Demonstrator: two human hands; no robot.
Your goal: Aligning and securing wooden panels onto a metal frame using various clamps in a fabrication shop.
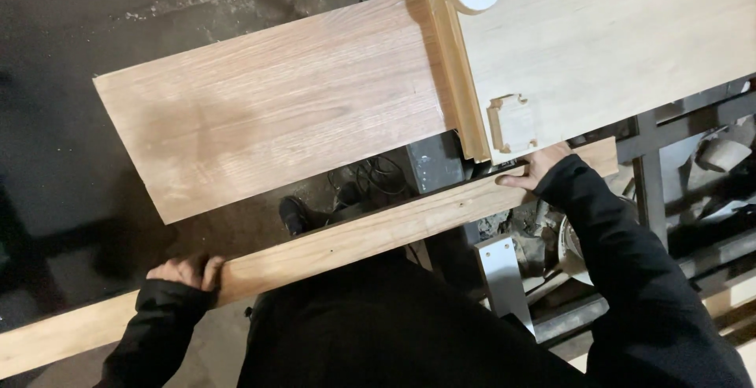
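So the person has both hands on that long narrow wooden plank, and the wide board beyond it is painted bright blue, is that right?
Not quite. The head view shows both the left hand and the right hand on the long narrow plank, but the wide board beyond it is not blue: it is bare wood, reddish brown, with visible grain.

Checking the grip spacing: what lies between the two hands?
Head view: only the long wooden plank that left hand and right hand grip.
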